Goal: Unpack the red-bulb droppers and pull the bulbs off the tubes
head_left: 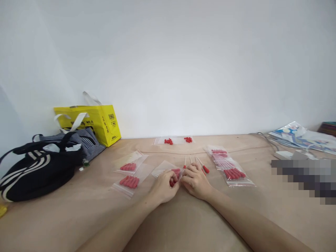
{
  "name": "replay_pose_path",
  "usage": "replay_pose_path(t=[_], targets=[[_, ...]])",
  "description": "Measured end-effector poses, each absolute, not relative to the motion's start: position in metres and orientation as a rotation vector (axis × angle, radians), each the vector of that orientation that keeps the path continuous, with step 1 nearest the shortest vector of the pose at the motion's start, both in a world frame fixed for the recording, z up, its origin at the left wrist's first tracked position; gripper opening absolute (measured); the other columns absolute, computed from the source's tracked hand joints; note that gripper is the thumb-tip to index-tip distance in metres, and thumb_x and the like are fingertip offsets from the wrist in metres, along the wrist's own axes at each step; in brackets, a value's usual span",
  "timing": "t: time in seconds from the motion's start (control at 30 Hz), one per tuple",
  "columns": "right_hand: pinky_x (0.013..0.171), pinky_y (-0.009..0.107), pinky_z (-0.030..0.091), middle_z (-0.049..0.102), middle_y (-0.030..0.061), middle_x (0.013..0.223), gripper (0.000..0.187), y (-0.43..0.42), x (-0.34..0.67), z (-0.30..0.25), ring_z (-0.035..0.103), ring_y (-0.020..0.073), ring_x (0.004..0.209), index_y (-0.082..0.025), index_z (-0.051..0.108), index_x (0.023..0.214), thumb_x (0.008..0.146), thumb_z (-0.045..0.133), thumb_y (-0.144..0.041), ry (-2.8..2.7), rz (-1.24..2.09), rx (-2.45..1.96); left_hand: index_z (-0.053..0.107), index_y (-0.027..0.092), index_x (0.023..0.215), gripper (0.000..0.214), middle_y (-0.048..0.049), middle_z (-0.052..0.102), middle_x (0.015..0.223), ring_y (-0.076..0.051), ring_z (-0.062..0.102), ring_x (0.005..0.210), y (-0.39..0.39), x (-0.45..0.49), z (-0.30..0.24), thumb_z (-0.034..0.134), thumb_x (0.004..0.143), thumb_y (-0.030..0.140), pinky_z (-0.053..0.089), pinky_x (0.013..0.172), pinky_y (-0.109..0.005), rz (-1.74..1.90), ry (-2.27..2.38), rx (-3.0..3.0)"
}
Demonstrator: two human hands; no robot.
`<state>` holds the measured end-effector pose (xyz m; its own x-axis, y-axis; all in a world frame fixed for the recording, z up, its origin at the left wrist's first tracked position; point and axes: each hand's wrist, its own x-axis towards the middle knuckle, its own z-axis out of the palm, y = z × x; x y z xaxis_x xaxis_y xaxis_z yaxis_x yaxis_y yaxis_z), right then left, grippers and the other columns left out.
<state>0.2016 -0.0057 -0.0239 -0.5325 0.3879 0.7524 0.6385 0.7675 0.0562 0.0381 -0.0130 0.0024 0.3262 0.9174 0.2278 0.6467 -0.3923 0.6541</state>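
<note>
In the middle of the table, a small clear plastic bag (163,166) holds red-handled tools (176,170) with thin pale shafts. My left hand (164,187) is closed at the bag's near end, its fingers curled around the red handles. My right hand (196,182) pinches the bag's right edge, with the fingertips of both hands close together. Just beyond my right hand lie several loose red-handled tools (206,169), their pale shafts pointing away; my hand partly covers them. What kind of tools they are is too small to tell.
Filled clear bags (130,181) lie to the left, and more (235,173) overlap on the right. Another bag (179,140) with red pieces sits by the wall. A yellow bag (111,127), striped bag (90,143) and black bag (39,175) stand left. Printed packets (299,136) and white adapters (283,155) are right.
</note>
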Motion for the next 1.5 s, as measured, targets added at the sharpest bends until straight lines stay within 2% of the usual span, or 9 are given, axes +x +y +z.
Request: replay_pose_path(t=[0.2, 0.4, 0.67, 0.83, 1.03, 1.13, 1.27, 1.4, 1.5], targets=[[0.077, 0.032, 0.025, 0.059, -0.0018, 0.072, 0.012, -0.005, 0.2, -0.023, 0.044, 0.0131, 0.074, -0.022, 0.059, 0.071, 0.078, 0.051, -0.017, -2.186, -0.416, -0.764, 0.05, 0.018, 0.063, 0.012, -0.0034, 0.054, 0.077, -0.018, 0.05, 0.08, -0.018, 0.034, -0.004, 0.045, 0.073, 0.014, 0.04, 0.072, -0.031, 0.989, 1.296, 2.502], [0.078, 0.033, 0.025, 0.06, -0.0027, 0.071, 0.014, -0.001, 0.198, -0.025, 0.043, 0.0127, 0.073, -0.021, 0.058, 0.071, 0.08, 0.049, -0.014, -2.194, -0.476, -0.775, 0.045, 0.019, 0.066, 0.014, -0.0038, 0.056, 0.082, -0.017, 0.051, 0.089, -0.015, 0.034, -0.008, 0.039, 0.077, 0.012, 0.042, 0.077, -0.031, 0.95, 1.164, 2.508], [0.079, 0.034, 0.024, 0.057, -0.0018, 0.064, 0.025, -0.003, 0.195, -0.022, 0.042, 0.0114, 0.068, -0.016, 0.052, 0.063, 0.082, 0.038, -0.007, -2.257, -0.652, -0.607, 0.049, 0.017, 0.082, 0.021, -0.0062, 0.058, 0.09, -0.019, 0.053, 0.084, -0.016, 0.039, -0.014, 0.029, 0.082, 0.012, 0.037, 0.083, -0.042, 0.772, 1.35, 2.621], [0.079, 0.035, 0.023, 0.056, -0.0025, 0.061, 0.029, -0.007, 0.193, -0.02, 0.043, 0.0111, 0.068, -0.016, 0.052, 0.061, 0.084, 0.036, -0.007, -2.278, -0.704, -0.545, 0.05, 0.016, 0.085, 0.023, -0.0062, 0.06, 0.088, -0.019, 0.054, 0.083, -0.013, 0.039, -0.019, 0.028, 0.082, 0.012, 0.034, 0.086, -0.044, 0.835, 1.406, 2.554], [0.076, 0.034, 0.024, 0.057, -0.0017, 0.064, 0.024, -0.012, 0.198, -0.019, 0.042, 0.0118, 0.069, -0.017, 0.054, 0.067, 0.084, 0.039, -0.01, -2.38, -0.536, -0.631, 0.051, 0.017, 0.076, 0.024, -0.0046, 0.06, 0.076, -0.017, 0.057, 0.074, -0.018, 0.027, -0.005, 0.028, 0.084, 0.02, 0.044, 0.067, -0.03, 0.899, 1.446, 2.368], [0.072, 0.033, 0.024, 0.059, -0.0005, 0.067, 0.019, -0.016, 0.207, -0.015, 0.043, 0.0133, 0.072, -0.018, 0.057, 0.071, 0.083, 0.043, -0.018, -2.401, -0.373, -0.774, 0.052, 0.018, 0.088, 0.022, -0.004, 0.061, 0.093, -0.018, 0.055, 0.09, -0.022, 0.014, 0.005, 0.033, 0.085, 0.029, 0.043, 0.079, -0.031, 0.873, 1.335, 2.365], [0.071, 0.033, 0.022, 0.061, -0.0003, 0.073, 0.017, -0.022, 0.214, -0.008, 0.044, 0.0151, 0.076, -0.024, 0.061, 0.081, 0.083, 0.045, -0.028, -2.414, -0.166, -0.937, 0.047, 0.022, 0.111, 0.03, -0.0037, 0.052, 0.117, -0.019, 0.045, 0.11, -0.021, -0.007, 0.008, 0.039, 0.084, 0.03, 0.033, 0.094, -0.035, 0.724, 1.269, 2.515], [0.069, 0.033, 0.021, 0.063, 0.0009, 0.075, 0.024, -0.025, 0.209, -0.005, 0.045, 0.0157, 0.076, -0.025, 0.062, 0.082, 0.086, 0.039, -0.025, -2.357, -0.085, -1.131, 0.05, 0.024, 0.109, 0.028, -0.003, 0.055, 0.113, -0.018, 0.048, 0.105, -0.021, -0.017, 0.006, 0.042, 0.083, 0.03, 0.036, 0.091, -0.033, 0.655, 1.228, 2.574], [0.07, 0.033, 0.022, 0.064, 0.002, 0.082, 0.021, -0.026, 0.206, -0.004, 0.046, 0.0175, 0.08, -0.028, 0.061, 0.094, 0.084, 0.042, -0.028, -2.318, 0.029, -1.197, 0.052, 0.025, 0.107, 0.029, -0.0029, 0.056, 0.107, -0.019, 0.05, 0.1, -0.026, -0.018, 0.007, 0.047, 0.08, 0.03, 0.039, 0.087, -0.032, 0.637, 1.225, 2.586]])
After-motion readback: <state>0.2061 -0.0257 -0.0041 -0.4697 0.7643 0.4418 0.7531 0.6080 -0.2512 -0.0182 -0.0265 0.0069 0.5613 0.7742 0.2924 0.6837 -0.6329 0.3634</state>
